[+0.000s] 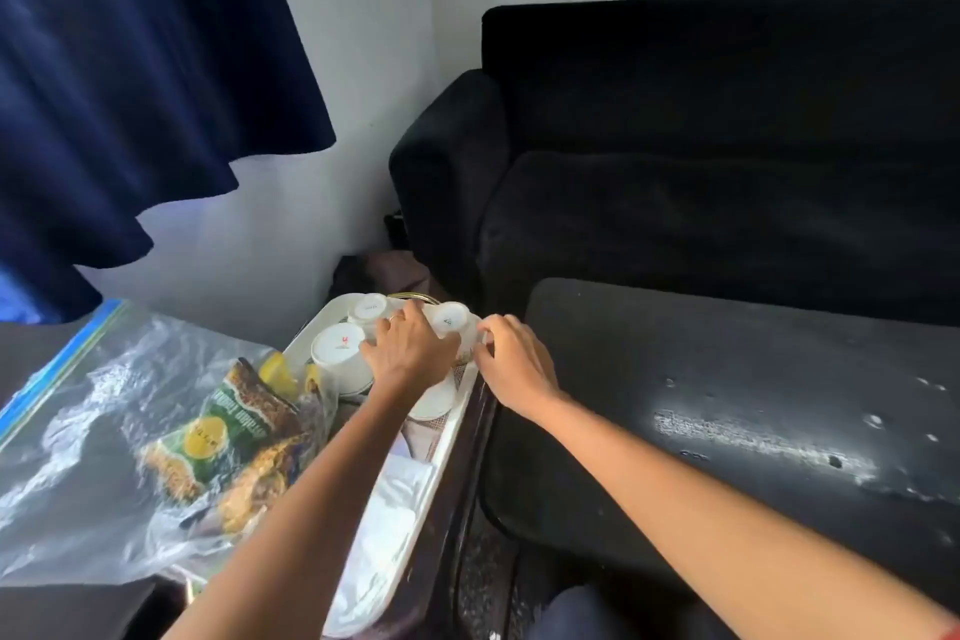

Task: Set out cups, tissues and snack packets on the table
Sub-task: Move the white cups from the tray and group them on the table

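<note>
Several white paper cups stand upside down on a white tray (pixel 447 437) at lower centre. My left hand (pixel 410 346) lies over them, its fingers curled between one cup (pixel 370 309) and another (pixel 451 320). A larger cup (pixel 340 353) sits to its left. My right hand (pixel 511 359) pinches the rim of the cup nearest the tray's right edge. White tissues (pixel 387 509) lie on the near part of the tray. Green and yellow snack packets (pixel 228 431) rest inside a clear zip bag (pixel 88 431) to the left.
A black table (pixel 753 405) with a scuffed, shiny top stands to the right of the tray. A black sofa (pixel 701 161) fills the back right. A dark blue curtain (pixel 130 68) hangs at upper left.
</note>
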Motion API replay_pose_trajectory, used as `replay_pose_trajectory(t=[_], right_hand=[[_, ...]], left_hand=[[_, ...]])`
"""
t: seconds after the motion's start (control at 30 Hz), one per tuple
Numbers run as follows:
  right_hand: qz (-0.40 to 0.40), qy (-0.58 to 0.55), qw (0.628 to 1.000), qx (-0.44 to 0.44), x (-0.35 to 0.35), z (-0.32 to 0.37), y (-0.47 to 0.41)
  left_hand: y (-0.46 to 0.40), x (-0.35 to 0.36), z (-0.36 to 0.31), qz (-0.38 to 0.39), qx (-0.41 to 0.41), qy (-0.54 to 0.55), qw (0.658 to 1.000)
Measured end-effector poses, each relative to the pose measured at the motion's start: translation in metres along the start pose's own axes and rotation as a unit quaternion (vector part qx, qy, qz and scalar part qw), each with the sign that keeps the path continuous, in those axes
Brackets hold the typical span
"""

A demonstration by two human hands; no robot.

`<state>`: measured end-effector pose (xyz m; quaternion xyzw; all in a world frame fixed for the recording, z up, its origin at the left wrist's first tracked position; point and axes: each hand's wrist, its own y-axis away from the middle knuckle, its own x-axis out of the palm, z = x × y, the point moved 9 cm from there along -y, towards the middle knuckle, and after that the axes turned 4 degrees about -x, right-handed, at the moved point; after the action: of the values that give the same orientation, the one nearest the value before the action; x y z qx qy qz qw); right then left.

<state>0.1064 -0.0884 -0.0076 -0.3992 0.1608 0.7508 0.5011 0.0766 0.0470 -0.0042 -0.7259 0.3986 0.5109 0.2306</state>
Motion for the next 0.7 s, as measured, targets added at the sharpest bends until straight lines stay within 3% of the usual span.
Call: replay_pose_trajectory(t=[0.23,0.5,0.7], right_hand=[[0.042,-0.002,0.996,0.083,0.025,-0.011,-0.027],[0.053,0.003,0.994,0.101,0.044,-0.014,-0.032],[0.052,-0.054,0.988,0.135,0.042,-0.015,-0.030]], left_hand=[[-0.028,0.018,0.011,0.108,-0.042,-0.065,0.991],[-0.034,0.026,0.002,0.120,-0.019,-0.070,0.990],[-0.035,0.019,0.005,0.073,-0.005,-0.075,0.995]])
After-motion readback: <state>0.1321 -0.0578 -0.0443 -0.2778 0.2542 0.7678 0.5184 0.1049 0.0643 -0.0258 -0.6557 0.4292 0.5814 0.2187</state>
